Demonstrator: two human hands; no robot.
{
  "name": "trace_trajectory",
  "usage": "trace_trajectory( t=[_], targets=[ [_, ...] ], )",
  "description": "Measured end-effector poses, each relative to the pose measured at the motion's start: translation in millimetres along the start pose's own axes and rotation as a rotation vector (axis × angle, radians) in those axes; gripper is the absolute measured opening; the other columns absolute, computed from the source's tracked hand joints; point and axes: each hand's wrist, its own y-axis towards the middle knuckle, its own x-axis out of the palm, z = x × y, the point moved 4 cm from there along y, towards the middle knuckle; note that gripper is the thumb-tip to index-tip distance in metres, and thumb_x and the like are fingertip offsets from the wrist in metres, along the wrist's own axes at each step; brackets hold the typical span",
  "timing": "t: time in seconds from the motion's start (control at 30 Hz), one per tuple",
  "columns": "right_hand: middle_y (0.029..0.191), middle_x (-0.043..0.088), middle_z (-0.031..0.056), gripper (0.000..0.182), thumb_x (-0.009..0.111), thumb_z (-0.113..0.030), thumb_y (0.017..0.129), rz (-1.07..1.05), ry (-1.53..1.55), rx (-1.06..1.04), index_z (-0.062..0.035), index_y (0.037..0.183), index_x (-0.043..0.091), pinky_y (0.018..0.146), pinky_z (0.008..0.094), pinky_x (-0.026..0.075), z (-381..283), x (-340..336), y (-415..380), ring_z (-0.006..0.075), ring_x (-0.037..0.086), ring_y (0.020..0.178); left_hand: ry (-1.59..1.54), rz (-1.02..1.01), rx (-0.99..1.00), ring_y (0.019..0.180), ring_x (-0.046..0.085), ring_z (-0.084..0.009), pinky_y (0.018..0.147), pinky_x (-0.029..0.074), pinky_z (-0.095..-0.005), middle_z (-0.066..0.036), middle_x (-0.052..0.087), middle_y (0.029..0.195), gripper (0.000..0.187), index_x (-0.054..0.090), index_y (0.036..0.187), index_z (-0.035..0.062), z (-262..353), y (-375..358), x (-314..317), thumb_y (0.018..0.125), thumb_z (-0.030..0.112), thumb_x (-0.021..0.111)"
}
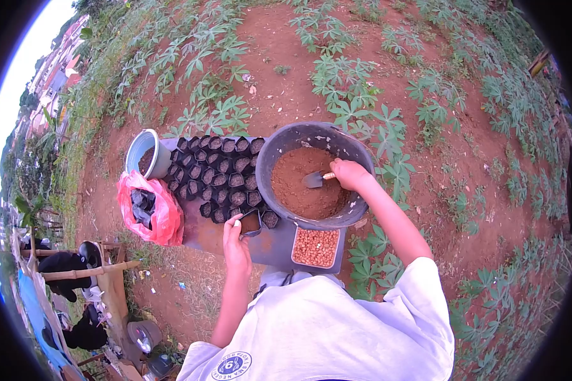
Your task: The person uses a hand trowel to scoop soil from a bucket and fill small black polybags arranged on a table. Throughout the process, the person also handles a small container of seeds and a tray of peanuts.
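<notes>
My right hand (pixel 349 174) grips the pale handle of a small hand trowel (pixel 313 180), whose grey blade rests on the brown soil (pixel 299 197) inside a wide dark tub (pixel 272 141). My left hand (pixel 236 249) holds a black seedling bag (pixel 252 223) by its side, near the tub's lower left rim; brown soil shows in its mouth. Beside it, several black seedling bags (pixel 225 166) filled with soil stand in close rows.
A square container of orange-brown kernels (pixel 316 247) sits at the near table edge (pixel 200 232). At left are a pink plastic bag (pixel 171 213) with black bags inside and a tilted pail (pixel 161 159) of soil. Leafy plants (pixel 343 82) grow around; people sit at lower left.
</notes>
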Motion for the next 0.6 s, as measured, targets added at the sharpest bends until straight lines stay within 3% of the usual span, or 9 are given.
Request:
trace_trajectory(
  t=[0.3, 0.4, 0.6],
  targets=[
    [0.108, 0.064, 0.0188, 0.017, 0.058, -0.008, 0.088, 0.011, -0.016, -0.053, -0.0015, 0.103, 0.059, 0.082, 0.0443, 0.057, 4.1, -0.1, 4.0, 0.0344, 0.068, 0.097, 0.043, 0.035, 0.019, 0.101, 0.056, -0.0118, 0.091, 0.042, -0.0301, -0.004, 0.06, 0.111, 0.023, 0.056, 0.122, 0.0079, 0.9, -8.9, 8.1, 0.103, 0.019, 0.049],
    [0.106, 0.062, 0.019, 0.018, 0.059, -0.001, 0.084, -0.013, 0.024, -0.015, -0.0015, 0.101, 0.056, 0.083, 0.046, 0.055, 2.7, -7.7, 0.2, 0.0363, 0.066, 0.098, 0.038, 0.019, 0.042, 0.101, 0.055, -0.0111, 0.092, 0.042, -0.0293, -0.003, 0.059, 0.111, 0.023, 0.056, 0.122, 0.0077, 3.9, -10.5, 13.1, 0.103, 0.02, 0.049],
    [0.108, 0.065, 0.0178, 0.02, 0.06, -0.008, 0.087, 0.022, -0.004, -0.058, -0.0015, 0.106, 0.06, 0.08, 0.045, 0.057, -4.8, 2.6, 5.4, 0.0338, 0.069, 0.097, 0.098, -0.004, 0.068, 0.097, 0.052, -0.0069, 0.085, 0.039, -0.0255, 0.001, 0.058, 0.109, 0.023, 0.057, 0.122, 0.009, 2.2, -9.6, 17.0, 0.103, 0.021, 0.05]
  ],
)
